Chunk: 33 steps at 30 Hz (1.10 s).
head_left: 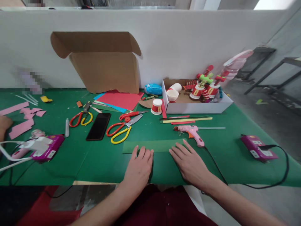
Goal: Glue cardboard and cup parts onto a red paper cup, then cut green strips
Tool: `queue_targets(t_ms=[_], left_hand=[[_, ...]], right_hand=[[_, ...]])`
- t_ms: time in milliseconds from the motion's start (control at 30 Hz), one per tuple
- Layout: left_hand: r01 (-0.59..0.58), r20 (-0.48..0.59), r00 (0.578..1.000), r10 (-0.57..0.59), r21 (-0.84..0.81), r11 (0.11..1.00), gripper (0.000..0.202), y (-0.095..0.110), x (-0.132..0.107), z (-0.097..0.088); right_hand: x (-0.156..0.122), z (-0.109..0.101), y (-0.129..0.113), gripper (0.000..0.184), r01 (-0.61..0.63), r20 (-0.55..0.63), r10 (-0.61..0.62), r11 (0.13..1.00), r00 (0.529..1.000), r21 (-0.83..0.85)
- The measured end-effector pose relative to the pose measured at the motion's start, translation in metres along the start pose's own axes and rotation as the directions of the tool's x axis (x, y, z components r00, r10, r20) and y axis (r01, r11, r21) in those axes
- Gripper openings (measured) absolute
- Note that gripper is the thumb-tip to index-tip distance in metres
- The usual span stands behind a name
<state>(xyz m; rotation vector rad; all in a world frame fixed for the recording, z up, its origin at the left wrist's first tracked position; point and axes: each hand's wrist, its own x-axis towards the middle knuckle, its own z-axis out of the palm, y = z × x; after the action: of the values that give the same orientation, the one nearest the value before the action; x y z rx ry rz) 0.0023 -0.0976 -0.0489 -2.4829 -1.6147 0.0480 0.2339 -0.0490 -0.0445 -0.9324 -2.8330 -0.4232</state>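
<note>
A long strip of green paper (pixel 161 145) lies flat on the green tabletop in front of me. My left hand (pixel 140 161) rests palm down on its left half, fingers stretched out. Toward the strip's right end my right hand (pixel 188 157) lies flat as well, fingers spread and touching the paper. Behind the left hand are scissors (pixel 122 128) with one red and one yellow handle, and a red-handled cutting tool (pixel 129 115). Just beyond the right hand sits a pink glue gun (pixel 190 130) with a glue stick in its back.
Paper strips (pixel 187 120) and a paper cup (pixel 156 106) stand farther back, before a white box (pixel 197 107) of decorated cups. To the left are a phone (pixel 98 126), more scissors (pixel 82 116) and a purple power strip (pixel 50 149). Another person's hand (pixel 5 123) shows at the left edge.
</note>
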Motion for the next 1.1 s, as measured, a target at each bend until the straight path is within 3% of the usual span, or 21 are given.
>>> queue_targets(t_ms=[433,667,800,967,1100], left_hand=[[0.013,0.049,0.999,-0.014,0.005,1.0,0.047,0.0,-0.001,-0.003],[0.0,0.054,0.999,0.0,-0.001,1.0,0.048,-0.001,-0.001,-0.004],[0.008,0.069,0.998,-0.008,-0.009,1.0,0.048,-0.001,0.0,-0.003],[-0.009,0.059,0.998,0.009,-0.008,1.0,0.047,-0.001,0.0,-0.003],[-0.012,0.011,1.0,0.012,0.006,1.0,0.045,-0.001,-0.001,-0.002]], right_hand=[[-0.03,-0.005,0.026,0.044,-0.074,0.004,0.074,0.995,0.997,-0.064],[-0.042,-0.008,0.035,0.042,-0.103,0.036,0.104,0.994,0.994,-0.04],[-0.041,-0.017,0.037,0.033,-0.149,-0.007,0.149,0.989,0.989,0.009],[-0.012,-0.03,0.006,0.037,-0.222,-0.085,0.24,0.959,0.967,0.175],[0.025,-0.02,-0.03,0.039,-0.163,-0.006,0.173,0.937,0.985,0.308]])
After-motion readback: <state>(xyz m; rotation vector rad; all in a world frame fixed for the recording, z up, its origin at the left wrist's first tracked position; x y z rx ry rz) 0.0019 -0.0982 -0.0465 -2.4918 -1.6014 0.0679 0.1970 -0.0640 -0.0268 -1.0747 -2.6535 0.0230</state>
